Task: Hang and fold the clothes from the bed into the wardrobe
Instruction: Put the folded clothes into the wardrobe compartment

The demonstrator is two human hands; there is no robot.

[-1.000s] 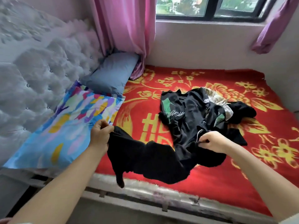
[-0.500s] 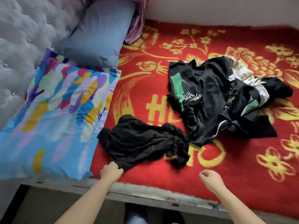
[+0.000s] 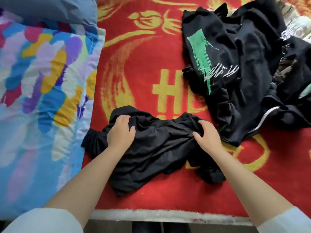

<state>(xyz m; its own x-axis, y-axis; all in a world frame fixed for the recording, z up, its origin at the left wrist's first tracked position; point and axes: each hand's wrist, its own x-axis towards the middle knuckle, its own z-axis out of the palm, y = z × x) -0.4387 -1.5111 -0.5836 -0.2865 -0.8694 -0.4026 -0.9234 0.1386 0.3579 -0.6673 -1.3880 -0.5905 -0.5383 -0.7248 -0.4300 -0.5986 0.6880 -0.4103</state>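
We see a limp, creased black garment bunched on the red-and-gold blanket near the bed's edge. Our left hand and right hand now grip its folds, fingertips buried in cloth; half a second ago both were off it. The black pile runs off-frame right.

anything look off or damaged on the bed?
Nothing damaged. The black garment under both hands is bunched, not flat; the clothes pile beside it is a tangled heap.
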